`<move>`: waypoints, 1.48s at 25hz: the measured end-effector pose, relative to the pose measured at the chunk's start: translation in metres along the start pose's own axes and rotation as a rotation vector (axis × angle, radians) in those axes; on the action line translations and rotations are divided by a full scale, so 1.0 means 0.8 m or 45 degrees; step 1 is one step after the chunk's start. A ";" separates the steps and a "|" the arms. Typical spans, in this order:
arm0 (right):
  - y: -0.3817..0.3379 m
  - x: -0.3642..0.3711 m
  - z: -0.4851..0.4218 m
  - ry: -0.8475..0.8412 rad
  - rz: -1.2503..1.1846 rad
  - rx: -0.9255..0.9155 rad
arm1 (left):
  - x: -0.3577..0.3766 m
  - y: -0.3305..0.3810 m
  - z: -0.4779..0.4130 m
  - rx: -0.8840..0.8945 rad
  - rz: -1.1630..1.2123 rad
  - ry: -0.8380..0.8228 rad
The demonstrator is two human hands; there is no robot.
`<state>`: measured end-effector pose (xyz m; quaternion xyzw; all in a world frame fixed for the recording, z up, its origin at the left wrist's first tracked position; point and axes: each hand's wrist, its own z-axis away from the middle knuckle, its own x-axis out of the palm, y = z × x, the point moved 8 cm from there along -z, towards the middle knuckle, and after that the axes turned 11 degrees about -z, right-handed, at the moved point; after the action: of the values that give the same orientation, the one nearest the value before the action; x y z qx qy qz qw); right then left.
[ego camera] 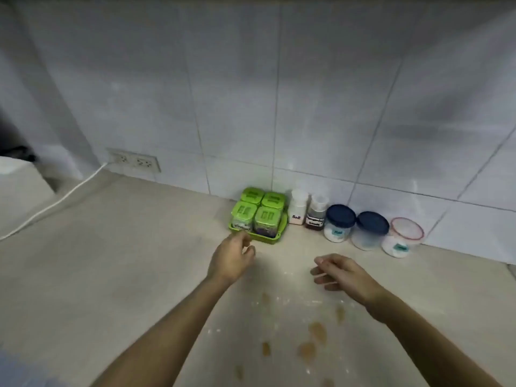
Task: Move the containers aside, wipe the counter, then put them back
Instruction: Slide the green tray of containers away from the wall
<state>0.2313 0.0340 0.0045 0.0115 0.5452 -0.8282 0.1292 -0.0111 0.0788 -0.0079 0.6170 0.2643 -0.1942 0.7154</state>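
Several stains (pixel 312 340): brown blotches and pale powdery specks lie on the beige counter (pixel 111 275), nearest the camera, between the two forearms.
Right hand (pixel 339 270): hovers over the counter with fingers loosely spread and slightly curled, holding nothing, well short of the jars.
Left hand (pixel 231 256): reaches forward, fingers loosely curled and empty, its fingertips just at the front edge of the green tray (pixel 268 239); whether they touch it I cannot tell.
Green tray contents: four clear square containers with green lids (pixel 258 209) stand in a two-by-two block inside the tray.
Row to the right of the tray: a white-capped bottle labelled Salt (pixel 298 207), a bottle of dark contents (pixel 315 215), two blue-lidded jars (pixel 339 222) (pixel 370 229) with white contents, and a red-rimmed tub (pixel 402 237), all standing upright along the wall.
Wall (pixel 307 93): white tiles behind the row.
Far left: a double socket (pixel 134 160) with a white cable (pixel 55 202) running across the counter.
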 end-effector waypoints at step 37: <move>-0.017 0.572 -0.236 -0.425 -0.311 0.089 | -0.320 -0.447 0.046 -0.586 0.742 0.749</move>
<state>-0.2369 0.1177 -0.1327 -0.1877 0.4845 -0.8465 0.1161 -0.4231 -0.0286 -0.1254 0.5198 0.3076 0.2612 0.7530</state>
